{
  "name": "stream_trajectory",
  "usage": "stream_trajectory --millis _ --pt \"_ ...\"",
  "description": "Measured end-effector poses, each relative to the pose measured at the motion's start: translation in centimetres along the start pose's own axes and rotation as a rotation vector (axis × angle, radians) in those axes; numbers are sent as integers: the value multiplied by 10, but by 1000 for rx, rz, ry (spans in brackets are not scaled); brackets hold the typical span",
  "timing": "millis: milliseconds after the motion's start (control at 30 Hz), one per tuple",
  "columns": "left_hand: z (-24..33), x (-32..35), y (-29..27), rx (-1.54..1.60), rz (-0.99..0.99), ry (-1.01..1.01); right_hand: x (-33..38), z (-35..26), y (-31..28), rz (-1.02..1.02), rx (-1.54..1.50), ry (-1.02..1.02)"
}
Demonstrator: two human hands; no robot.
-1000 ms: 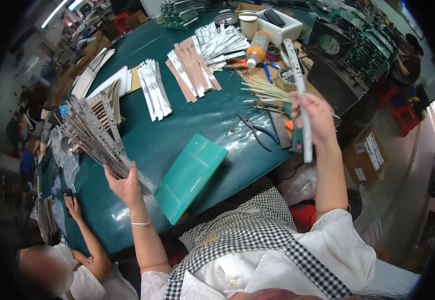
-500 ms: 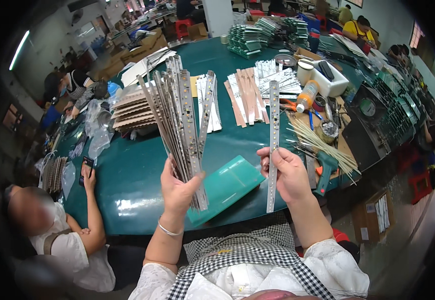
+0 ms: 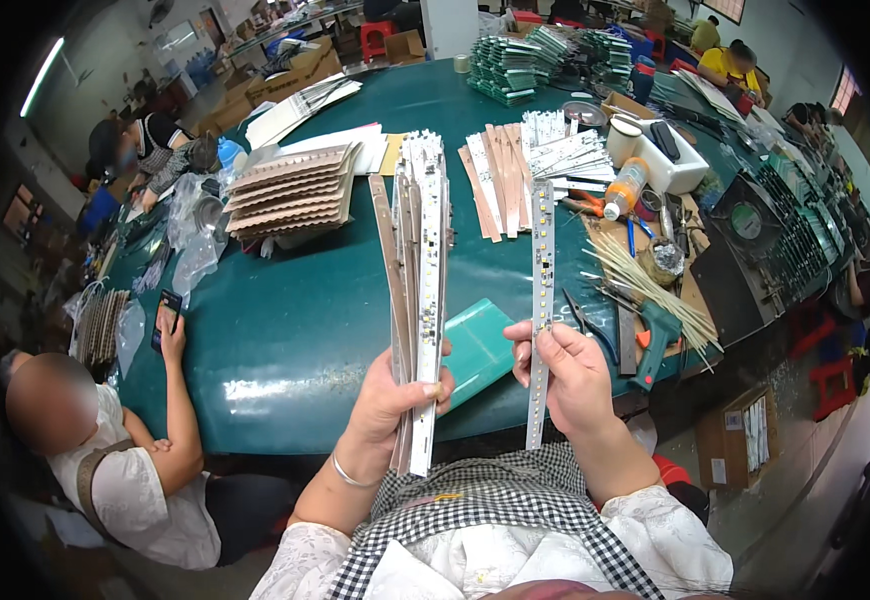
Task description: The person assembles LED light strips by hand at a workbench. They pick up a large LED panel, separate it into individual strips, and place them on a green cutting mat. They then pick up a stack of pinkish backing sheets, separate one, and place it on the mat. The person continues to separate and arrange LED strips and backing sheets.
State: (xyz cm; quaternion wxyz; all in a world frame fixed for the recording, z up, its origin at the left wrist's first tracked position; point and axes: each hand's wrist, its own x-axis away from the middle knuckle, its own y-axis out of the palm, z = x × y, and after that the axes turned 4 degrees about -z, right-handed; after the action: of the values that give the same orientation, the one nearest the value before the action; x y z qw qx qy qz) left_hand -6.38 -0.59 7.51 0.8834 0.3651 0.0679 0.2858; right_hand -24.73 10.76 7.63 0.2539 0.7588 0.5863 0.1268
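My left hand (image 3: 383, 412) is wrapped round a thick bundle of LED circuit-board strips (image 3: 422, 270), standing nearly upright with a white strip dotted with chips facing me. Brown edges of other strips show at its left side. Between thumb and fingers, my right hand (image 3: 577, 378) pinches one LED strip (image 3: 543, 240), held upright to the right of the bundle and apart from it. Behind both hands a green sheet (image 3: 480, 345) lies on the green table (image 3: 285, 340), partly covered by the left hand and bundle.
Corrugated cardboard pieces (image 3: 290, 195) are stacked at the left. More white and brown strips (image 3: 500, 180) lie farther back. At right are a glue gun (image 3: 658, 340), pliers (image 3: 595, 325), thin sticks (image 3: 655, 290) and an orange bottle (image 3: 625, 188). A seated person (image 3: 140, 480) holds a phone at left.
The bundle in my left hand has moved right and toward me; its fanned strips are now closer together and more upright. The right hand's strip has shifted slightly left and lower.
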Motion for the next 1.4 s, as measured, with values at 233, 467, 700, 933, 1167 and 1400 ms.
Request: stream_trajectory --millis 233,467,700,933,1167,1400 --pt "-9 1 7 -56 -33 25 -5 6 5 84 5 3" --pt "-19 -1 20 -43 22 33 -21 17 26 69 -206 72" --pt "-20 -3 15 -225 86 95 -34 32 38 107 -218 -30" --pt "-24 -4 11 -277 99 107 -42 43 44 162 -215 -82" --pt "-16 -12 8 -348 98 111 -54 48 52 300 -116 -74" --pt "-7 -34 -15 -252 55 12 -80 56 40 222 -117 65"
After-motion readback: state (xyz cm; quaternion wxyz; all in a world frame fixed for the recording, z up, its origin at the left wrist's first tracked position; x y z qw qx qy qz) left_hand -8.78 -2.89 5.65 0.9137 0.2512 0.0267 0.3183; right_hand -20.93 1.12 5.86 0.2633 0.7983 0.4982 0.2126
